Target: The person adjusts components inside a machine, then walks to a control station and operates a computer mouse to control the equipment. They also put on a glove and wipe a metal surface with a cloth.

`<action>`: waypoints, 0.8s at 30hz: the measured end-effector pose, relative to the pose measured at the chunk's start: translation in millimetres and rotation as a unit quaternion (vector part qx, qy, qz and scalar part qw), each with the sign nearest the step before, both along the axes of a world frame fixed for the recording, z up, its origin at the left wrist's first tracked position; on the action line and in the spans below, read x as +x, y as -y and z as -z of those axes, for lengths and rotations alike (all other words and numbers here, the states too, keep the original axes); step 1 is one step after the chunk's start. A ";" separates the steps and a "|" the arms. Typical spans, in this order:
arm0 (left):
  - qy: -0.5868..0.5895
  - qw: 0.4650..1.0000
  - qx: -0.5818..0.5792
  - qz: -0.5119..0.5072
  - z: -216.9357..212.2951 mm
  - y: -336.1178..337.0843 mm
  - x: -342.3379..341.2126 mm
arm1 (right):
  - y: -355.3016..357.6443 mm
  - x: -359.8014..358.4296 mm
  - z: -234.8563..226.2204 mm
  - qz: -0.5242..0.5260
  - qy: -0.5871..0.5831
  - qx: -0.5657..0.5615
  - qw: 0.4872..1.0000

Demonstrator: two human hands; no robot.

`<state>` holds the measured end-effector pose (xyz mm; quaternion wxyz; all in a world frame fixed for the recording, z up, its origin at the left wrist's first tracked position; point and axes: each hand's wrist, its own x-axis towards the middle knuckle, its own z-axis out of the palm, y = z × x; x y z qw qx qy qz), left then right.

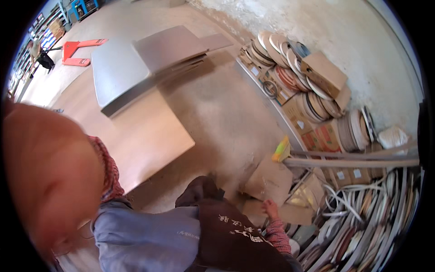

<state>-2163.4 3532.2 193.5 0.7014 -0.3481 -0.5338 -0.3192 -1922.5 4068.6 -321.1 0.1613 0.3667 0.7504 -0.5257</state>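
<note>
Close up at the left edge, my left hand (54, 177) looms large and smeared, its fingers not distinguishable. A red checked cuff shows beside it, above a grey-blue sleeve cover. Low on the right, my right hand (270, 208) hangs beside my dark apron (226, 231), fingers loosely apart with nothing visible in them. Nearest to it are flattened cardboard pieces (269, 181) on the floor; contact cannot be made out. Ahead on the left lies a light wood-toned panel (154, 140), with a stack of grey and brown boards (172, 47) farther off.
Rolls of edge banding (287, 78) and cardboard boxes (324, 72) line the right wall. Many banding strips (362, 226) stand upright at lower right, beside a rail (349, 162). A red pallet jack (71, 52) and another person (38, 52) are at far left.
</note>
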 end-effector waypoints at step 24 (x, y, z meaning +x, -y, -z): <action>0.707 0.301 0.121 -0.629 284.5 42.8 -257.8 | -169.8 -689.4 67.2 -0.165 0.013 -0.106 0.981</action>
